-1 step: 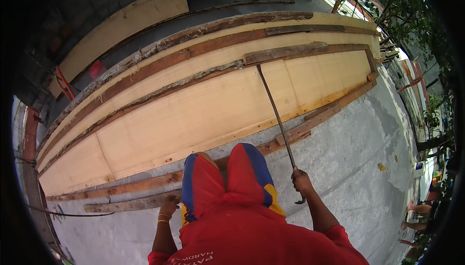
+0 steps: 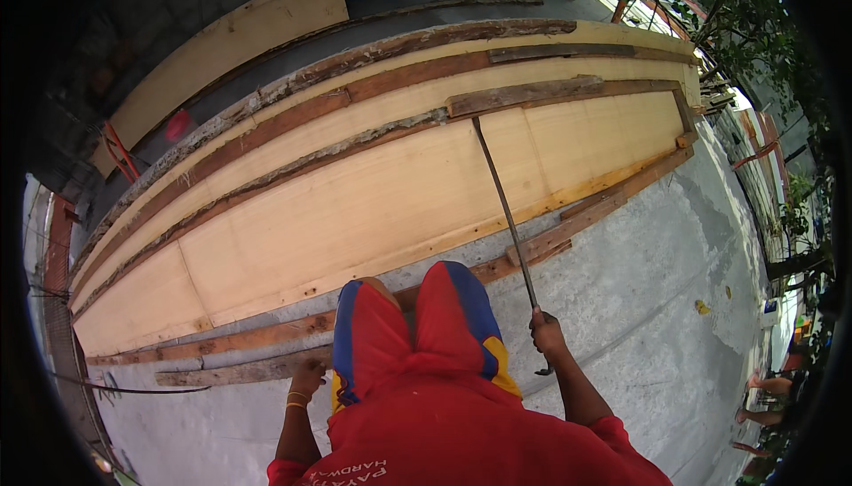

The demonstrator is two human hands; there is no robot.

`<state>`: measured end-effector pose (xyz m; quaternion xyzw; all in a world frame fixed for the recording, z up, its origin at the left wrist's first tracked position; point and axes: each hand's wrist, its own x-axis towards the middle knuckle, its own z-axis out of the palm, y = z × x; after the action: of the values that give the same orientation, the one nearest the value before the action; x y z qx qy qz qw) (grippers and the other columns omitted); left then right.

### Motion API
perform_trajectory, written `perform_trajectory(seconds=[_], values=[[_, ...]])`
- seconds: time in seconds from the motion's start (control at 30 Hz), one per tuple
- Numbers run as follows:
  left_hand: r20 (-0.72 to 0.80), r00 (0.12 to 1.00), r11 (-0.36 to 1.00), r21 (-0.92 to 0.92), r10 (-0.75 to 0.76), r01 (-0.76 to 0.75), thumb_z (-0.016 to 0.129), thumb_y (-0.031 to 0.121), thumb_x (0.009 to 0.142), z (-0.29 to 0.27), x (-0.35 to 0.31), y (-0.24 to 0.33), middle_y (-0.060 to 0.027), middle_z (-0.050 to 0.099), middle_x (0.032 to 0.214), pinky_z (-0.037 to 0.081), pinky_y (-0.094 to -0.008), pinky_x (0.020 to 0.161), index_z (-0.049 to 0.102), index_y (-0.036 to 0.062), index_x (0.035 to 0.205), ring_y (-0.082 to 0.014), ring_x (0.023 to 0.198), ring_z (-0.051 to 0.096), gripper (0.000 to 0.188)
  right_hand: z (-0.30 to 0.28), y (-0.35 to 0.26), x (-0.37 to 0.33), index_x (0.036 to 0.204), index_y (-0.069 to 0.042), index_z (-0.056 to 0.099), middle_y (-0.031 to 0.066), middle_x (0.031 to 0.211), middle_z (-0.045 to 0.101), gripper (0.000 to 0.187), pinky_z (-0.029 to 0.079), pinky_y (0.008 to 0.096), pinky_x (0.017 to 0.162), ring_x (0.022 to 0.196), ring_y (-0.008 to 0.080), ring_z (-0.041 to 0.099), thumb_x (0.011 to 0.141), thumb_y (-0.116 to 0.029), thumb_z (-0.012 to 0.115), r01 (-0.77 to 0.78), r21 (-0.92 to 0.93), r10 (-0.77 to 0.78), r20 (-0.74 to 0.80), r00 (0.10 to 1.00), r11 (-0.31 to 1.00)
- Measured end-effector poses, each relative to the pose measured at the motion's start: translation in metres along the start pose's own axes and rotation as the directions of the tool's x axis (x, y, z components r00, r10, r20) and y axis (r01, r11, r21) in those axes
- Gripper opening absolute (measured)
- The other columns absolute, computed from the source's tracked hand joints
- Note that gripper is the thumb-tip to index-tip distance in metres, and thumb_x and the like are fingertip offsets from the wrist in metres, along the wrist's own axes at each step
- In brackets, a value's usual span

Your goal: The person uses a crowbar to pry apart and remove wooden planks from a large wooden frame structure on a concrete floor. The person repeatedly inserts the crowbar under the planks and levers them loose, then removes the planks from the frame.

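Here at the left of my feed, a weathered plank (image 2: pixel 240 369) lies on the grey floor (image 2: pixel 639 326), its right end running up to the left hand (image 2: pixel 308 375). That hand's fingers bend beside the left knee, and I can't tell whether they grip the plank or merely rest by it. Beyond it I see a long pale panel (image 2: pixel 373 220) stretching across in front of the knees. In the middle I have the red, blue and yellow shorts (image 2: pixel 377 335). Right of them, a slim dark metal bar (image 2: pixel 504 197) slants up and leftward over the panel; its far tip ends right by a brown wooden batten (image 2: pixel 524 97). Most of the bar lies ahead of the right hand (image 2: pixel 548 331), which I see clenched around it near its hooked end; the hook pokes out just below the fist. Farther right, a small yellow scrap (image 2: pixel 703 307) lies on the floor.
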<state>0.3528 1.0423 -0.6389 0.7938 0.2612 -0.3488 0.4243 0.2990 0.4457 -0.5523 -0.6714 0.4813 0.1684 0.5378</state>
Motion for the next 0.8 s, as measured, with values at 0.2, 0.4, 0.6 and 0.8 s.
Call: perform_trajectory(seconds=[0.2,0.4,0.6,0.8], values=[[-0.176,0.98,0.982,-0.181,-0.094,0.062,0.066,0.028,0.1,-0.027,-0.025,-0.01,-0.0077,0.072,0.089,0.047,-0.0295,0.05,0.066,0.0023,0.115,-0.017,0.06,0.067,0.03,0.002,-0.005,-0.001,0.088,-0.012,0.053,-0.0041,0.061,0.041,0.042,0.029,0.0295,0.043,0.046,0.0086,0.035,0.108,-0.049,0.049,-0.188,0.351,0.031,0.407,0.913,0.917],[-0.134,0.982,0.99,-0.054,-0.134,0.127,0.066,0.029,0.099,-0.001,-0.039,-0.006,-0.0072,0.072,0.091,0.049,-0.0302,0.054,0.068,0.0025,0.111,-0.0157,0.067,0.069,0.029,-0.103,-0.129,-0.09,0.119,-0.001,0.06,-0.0008,0.072,0.05,0.034,0.033,0.0276,0.044,0.049,0.0072,0.041,0.105,-0.032,0.058,-0.055,0.297,-0.056,0.354,0.933,0.953],[-0.112,0.991,0.997,0.017,-0.068,0.07,0.065,0.027,0.1,0.015,-0.033,0.023,-0.0085,0.073,0.096,0.052,-0.03,0.06,0.068,0.0007,0.115,-0.0177,0.075,0.07,0.031,-0.126,-0.141,-0.087,0.13,0.003,0.055,0.0016,0.074,0.053,0.038,0.033,0.0258,0.041,0.048,0.0068,0.041,0.102,-0.023,0.061,0.034,0.592,-0.306,0.367,0.879,0.805],[-0.072,0.997,0.998,0.06,0.005,-0.001,0.065,0.024,0.101,0.015,-0.01,0.047,-0.0099,0.073,0.099,0.057,-0.0308,0.068,0.067,-0.0025,0.117,-0.0188,0.084,0.07,0.031,-0.044,-0.013,-0.006,0.101,-0.005,0.063,0.0069,0.067,0.056,0.036,0.045,0.0372,0.053,0.055,0.0212,0.055,0.109,-0.036,0.048,-0.071,0.009,0.069,0.111,0.991,0.997]])
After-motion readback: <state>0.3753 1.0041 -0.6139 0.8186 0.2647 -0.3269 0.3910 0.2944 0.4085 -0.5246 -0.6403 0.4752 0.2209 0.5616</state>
